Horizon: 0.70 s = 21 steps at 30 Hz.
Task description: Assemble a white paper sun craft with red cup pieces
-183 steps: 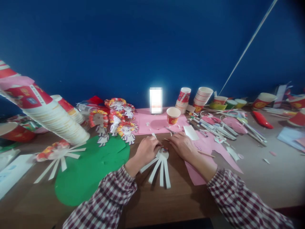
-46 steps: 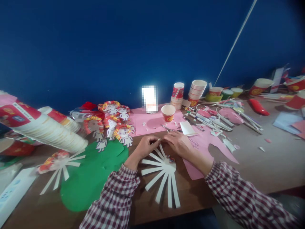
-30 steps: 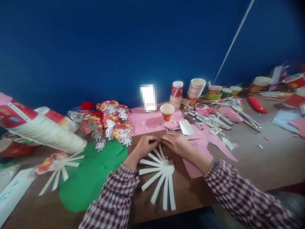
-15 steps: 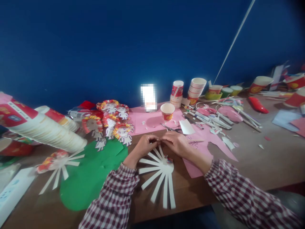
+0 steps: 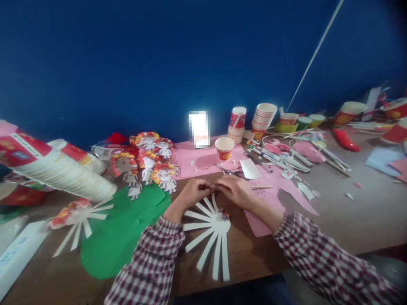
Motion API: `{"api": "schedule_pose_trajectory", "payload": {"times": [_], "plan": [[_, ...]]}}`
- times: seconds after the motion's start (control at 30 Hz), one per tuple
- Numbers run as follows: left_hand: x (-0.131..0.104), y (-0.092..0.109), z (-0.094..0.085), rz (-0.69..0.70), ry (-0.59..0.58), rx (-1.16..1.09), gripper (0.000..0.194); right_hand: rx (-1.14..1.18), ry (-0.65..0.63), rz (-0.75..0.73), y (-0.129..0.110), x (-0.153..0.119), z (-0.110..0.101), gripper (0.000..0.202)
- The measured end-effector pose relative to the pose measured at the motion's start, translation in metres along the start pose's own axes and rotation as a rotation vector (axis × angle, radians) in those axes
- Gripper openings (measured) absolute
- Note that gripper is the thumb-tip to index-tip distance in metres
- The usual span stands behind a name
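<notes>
At twelve o'clock on the splayed paper cup [image 5: 224,227], the left hand [image 5: 194,192] has its grip clamped on a paper strip [image 5: 214,203]; I cannot tell the grip of the right hand [image 5: 235,193].

Both arms extend forward and converge at the midline. The left arm [image 5: 149,254] and right arm [image 5: 318,254] are covered by checked sleeves, gathered at the cuffs; each wrist is bare. The left hand [image 5: 194,192] angles inward from its wrist [image 5: 173,212], with thumb and index finger brought together in a pinch. The right hand [image 5: 234,190] lies nearly in line with its forearm, back facing upward, fingers [image 5: 223,182] set side by side and curled down toward the left hand. From here I cannot make out the right thumb. The fingertips of both hands meet or nearly meet; both grips are closed.
</notes>
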State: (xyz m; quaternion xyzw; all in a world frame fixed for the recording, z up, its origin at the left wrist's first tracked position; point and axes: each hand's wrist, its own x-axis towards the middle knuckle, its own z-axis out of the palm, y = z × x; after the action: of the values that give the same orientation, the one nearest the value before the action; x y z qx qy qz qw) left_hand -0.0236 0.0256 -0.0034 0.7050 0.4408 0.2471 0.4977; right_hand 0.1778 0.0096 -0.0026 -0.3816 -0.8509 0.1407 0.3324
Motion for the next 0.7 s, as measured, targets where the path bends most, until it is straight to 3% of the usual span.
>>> {"api": "schedule_pose_trajectory", "payload": {"times": [0.7], "plan": [[0.0011,-0.0028,0.0006,0.035,0.017,0.005,0.026,-0.035,-0.043,0.000,0.0002,-0.0003,-0.0012,0.014]]}}
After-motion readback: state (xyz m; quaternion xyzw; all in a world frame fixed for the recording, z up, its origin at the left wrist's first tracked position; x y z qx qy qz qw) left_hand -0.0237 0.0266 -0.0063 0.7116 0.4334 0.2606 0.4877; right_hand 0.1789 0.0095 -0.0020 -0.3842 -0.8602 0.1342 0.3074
